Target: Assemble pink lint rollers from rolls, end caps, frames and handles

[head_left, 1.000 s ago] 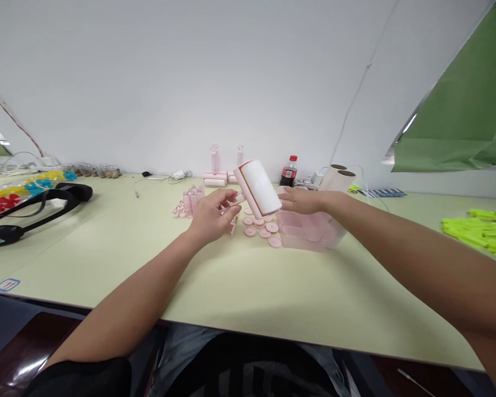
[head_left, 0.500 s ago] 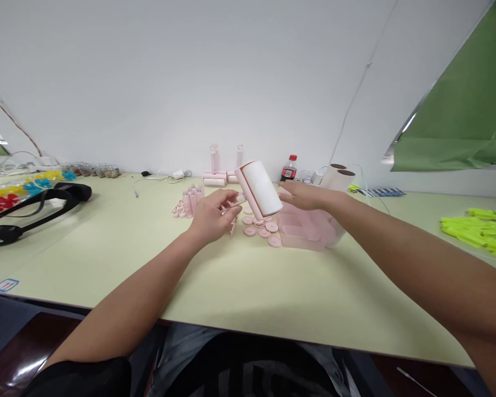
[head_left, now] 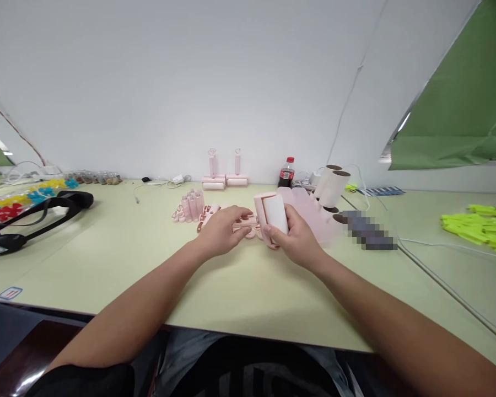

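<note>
My right hand [head_left: 297, 237] is wrapped round a pink lint roller head with a white paper roll [head_left: 275, 213], held tilted above the table. My left hand [head_left: 223, 230] is just left of it, thumb and fingers apart, near a pink handle piece [head_left: 245, 221] whose contact with the fingers is unclear. Pink round discs [head_left: 251, 234] lie below and between the hands, partly hidden. Left of my left hand are pink curved parts [head_left: 207, 213] and several upright pink tubes [head_left: 193, 204].
Two finished-looking rollers [head_left: 214, 182] stand by the wall, with a cola bottle [head_left: 286, 172] to their right. White paper rolls [head_left: 333, 188] and a pink plastic bin [head_left: 314, 218] are right of centre. Black straps [head_left: 37, 220] lie left, yellow-green items [head_left: 475, 229] right.
My right hand has come down and closed round the roller, which is lower and more upright. The paper rolls and a blurred dark object beside them now show more fully.
</note>
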A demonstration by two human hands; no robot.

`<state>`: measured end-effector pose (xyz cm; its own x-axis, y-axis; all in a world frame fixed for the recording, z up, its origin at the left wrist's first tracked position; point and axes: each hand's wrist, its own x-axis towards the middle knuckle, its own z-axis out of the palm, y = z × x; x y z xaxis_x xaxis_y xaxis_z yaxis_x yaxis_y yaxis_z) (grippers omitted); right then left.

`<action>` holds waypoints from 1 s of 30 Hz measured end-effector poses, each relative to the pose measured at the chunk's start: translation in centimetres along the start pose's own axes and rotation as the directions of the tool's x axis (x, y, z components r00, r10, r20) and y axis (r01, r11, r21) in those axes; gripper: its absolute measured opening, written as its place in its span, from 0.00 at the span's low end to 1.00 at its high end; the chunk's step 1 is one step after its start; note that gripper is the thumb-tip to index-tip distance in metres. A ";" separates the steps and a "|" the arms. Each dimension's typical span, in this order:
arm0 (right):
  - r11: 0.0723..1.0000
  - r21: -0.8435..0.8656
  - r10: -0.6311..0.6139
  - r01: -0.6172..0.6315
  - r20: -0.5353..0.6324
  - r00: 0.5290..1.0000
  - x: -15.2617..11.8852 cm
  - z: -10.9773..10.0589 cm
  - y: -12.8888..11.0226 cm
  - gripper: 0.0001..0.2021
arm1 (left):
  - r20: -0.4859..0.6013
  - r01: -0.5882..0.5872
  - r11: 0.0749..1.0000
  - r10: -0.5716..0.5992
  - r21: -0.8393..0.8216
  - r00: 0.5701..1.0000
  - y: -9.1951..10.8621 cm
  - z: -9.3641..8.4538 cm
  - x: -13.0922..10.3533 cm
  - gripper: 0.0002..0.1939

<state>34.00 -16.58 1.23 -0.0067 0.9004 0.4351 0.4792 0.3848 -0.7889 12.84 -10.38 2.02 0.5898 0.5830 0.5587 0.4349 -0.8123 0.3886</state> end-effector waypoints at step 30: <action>0.922 -0.189 -0.326 0.338 0.091 0.941 -1.9 1.8 0.7 0.16 | 0.646 -0.088 0.982 0.178 -0.169 0.742 4.2 -6.8 5.8 0.11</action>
<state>32.81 -17.65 -0.89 -0.2426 0.7401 0.6272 0.6051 0.6208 -0.4985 13.47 -10.55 11.91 0.9547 0.2972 0.0106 0.2598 -0.8509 0.4565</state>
